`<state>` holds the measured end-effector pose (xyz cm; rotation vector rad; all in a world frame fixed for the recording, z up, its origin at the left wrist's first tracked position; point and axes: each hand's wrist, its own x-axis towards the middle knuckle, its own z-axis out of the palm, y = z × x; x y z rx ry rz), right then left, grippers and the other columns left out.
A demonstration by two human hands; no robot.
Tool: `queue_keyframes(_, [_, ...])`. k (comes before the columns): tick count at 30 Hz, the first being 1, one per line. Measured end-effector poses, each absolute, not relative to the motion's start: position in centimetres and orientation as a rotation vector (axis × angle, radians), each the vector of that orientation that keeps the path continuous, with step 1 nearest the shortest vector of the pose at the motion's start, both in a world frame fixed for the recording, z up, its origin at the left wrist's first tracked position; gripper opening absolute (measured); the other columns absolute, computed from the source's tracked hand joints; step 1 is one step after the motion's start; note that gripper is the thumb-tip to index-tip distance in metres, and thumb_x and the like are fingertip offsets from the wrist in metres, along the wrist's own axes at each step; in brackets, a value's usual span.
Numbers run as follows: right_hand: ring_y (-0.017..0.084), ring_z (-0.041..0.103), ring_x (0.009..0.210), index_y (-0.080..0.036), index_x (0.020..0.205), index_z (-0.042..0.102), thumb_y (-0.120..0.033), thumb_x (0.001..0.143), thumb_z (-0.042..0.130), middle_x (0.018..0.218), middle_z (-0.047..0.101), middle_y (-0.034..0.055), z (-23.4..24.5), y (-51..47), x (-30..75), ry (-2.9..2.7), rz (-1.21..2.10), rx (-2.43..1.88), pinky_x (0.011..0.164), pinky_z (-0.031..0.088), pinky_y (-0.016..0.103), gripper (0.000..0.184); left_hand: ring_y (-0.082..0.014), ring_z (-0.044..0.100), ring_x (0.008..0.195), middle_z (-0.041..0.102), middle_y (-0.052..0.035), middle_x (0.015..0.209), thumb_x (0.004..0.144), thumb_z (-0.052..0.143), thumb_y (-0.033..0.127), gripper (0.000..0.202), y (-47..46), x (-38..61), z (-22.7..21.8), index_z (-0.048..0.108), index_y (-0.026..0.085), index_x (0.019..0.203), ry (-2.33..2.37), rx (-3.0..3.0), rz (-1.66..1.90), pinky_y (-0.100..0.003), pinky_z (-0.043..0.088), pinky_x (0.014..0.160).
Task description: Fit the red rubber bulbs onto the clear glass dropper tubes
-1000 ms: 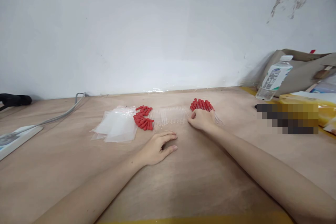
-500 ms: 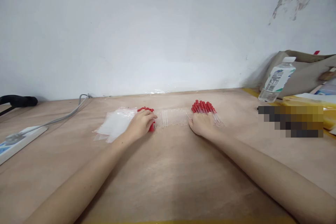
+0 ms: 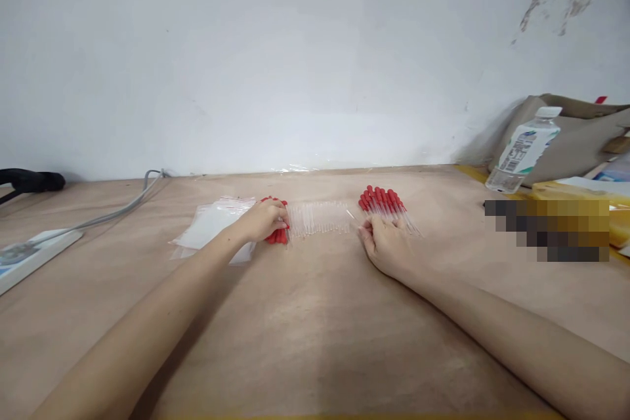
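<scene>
My left hand (image 3: pixel 268 218) reaches over a small heap of red rubber bulbs (image 3: pixel 277 237), its fingers pinched together on one of them. Right of the heap lies a row of thin clear glass tubes (image 3: pixel 317 218), side by side on the table. At the row's right end, my right hand (image 3: pixel 386 243) is closed, with a thin glass tube (image 3: pixel 350 216) tilted up between thumb and fingers. Just behind that hand is a bundle of glass droppers (image 3: pixel 381 200) with red bulbs fitted on top; their lower ends are partly hidden by the hand.
Clear zip bags (image 3: pixel 209 230) are piled left of my left hand. A power strip (image 3: pixel 37 256) with a grey cable (image 3: pixel 118 211) lies at far left. To the right stand a water bottle (image 3: pixel 524 151), a grey bag (image 3: pixel 575 138) and yellow packaging (image 3: pixel 556 190).
My right hand has turned slightly and drawn back toward me, and the glass tube in its fingers shows more clearly. The left fingers have shifted a little over the red bulbs.
</scene>
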<state>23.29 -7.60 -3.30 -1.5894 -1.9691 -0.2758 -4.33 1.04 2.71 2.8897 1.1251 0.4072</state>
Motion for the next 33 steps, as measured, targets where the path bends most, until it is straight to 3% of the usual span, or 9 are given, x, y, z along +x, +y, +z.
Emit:
queue_keyframes(3, [0.020, 0.057, 0.077, -0.016, 0.090, 0.052, -0.027, 0.088, 0.032, 0.084, 0.064, 0.0084, -3.2, -7.8, 23.3, -1.959, -0.153, -1.527, 0.075, 0.030, 0.035, 0.023, -0.0205, 0.054, 0.076, 0.060, -0.0067, 0.078, 0.075, 0.047, 0.018, 0.014, 0.8, -4.3, 2.7, 0.059, 0.020, 0.070, 1.135, 2.876, 0.532, -0.034, 0.042, 0.070])
queue_keyframes(7, [0.022, 0.056, 0.087, -0.015, 0.108, 0.052, -0.027, 0.087, 0.033, 0.094, 0.063, 0.0101, -3.3, -7.8, 23.6, -1.936, -0.041, -1.456, 0.078, 0.034, 0.035, 0.031, -0.0180, 0.055, 0.084, 0.059, -0.0062, 0.089, 0.084, 0.040, 0.024, 0.012, -2.3, -2.9, 2.0, 0.051, 0.019, 0.086, 1.161, 2.557, 0.990, -0.033, 0.043, 0.076])
queue_keyframes(11, [0.020, 0.056, 0.082, -0.017, 0.096, 0.057, -0.030, 0.088, 0.032, 0.089, 0.063, 0.0077, -3.2, -8.3, 23.8, -2.000, 0.019, -1.365, 0.074, 0.038, 0.032, 0.029, -0.0123, 0.057, 0.067, 0.058, -0.0020, 0.080, 0.087, 0.038, 0.027, 0.011, -6.9, -0.9, -0.3, 0.044, 0.018, 0.091, 1.062, 2.239, 0.932, -0.028, 0.047, 0.065])
queue_keyframes(18, [0.014, 0.052, 0.066, -0.017, 0.086, 0.055, -0.028, 0.086, 0.037, 0.071, 0.058, 0.0025, -2.4, -10.2, 22.8, -2.175, 0.051, -1.106, 0.068, 0.037, 0.028, 0.021, -0.0146, 0.059, 0.076, 0.062, -0.0043, 0.087, 0.080, 0.053, 0.032, 0.020, -8.1, -0.1, -2.7, 0.055, 0.017, 0.092, 1.037, 2.135, 0.873, -0.026, 0.048, 0.066])
queue_keyframes(28, [0.012, 0.052, 0.063, -0.018, 0.089, 0.055, -0.026, 0.087, 0.038, 0.071, 0.061, 0.0007, -2.9, -10.3, 22.2, -2.262, 0.054, -1.063, 0.072, 0.033, 0.029, 0.019, -0.0135, 0.057, 0.073, 0.061, -0.0044, 0.087, 0.080, 0.052, 0.032, 0.021, -7.9, 0.0, -2.6, 0.056, 0.016, 0.093, 1.000, 2.093, 0.882, -0.026, 0.047, 0.064])
queue_keyframes(33, [0.013, 0.050, 0.063, -0.019, 0.086, 0.057, -0.028, 0.087, 0.039, 0.068, 0.060, 0.0013, -2.8, -10.2, 21.9, -2.294, 0.091, -1.008, 0.069, 0.035, 0.028, 0.021, -0.0111, 0.055, 0.061, 0.059, -0.0009, 0.072, 0.081, 0.050, 0.035, 0.020, -8.0, 0.1, -2.7, 0.055, 0.016, 0.085, 0.994, 2.036, 0.889, -0.024, 0.047, 0.059])
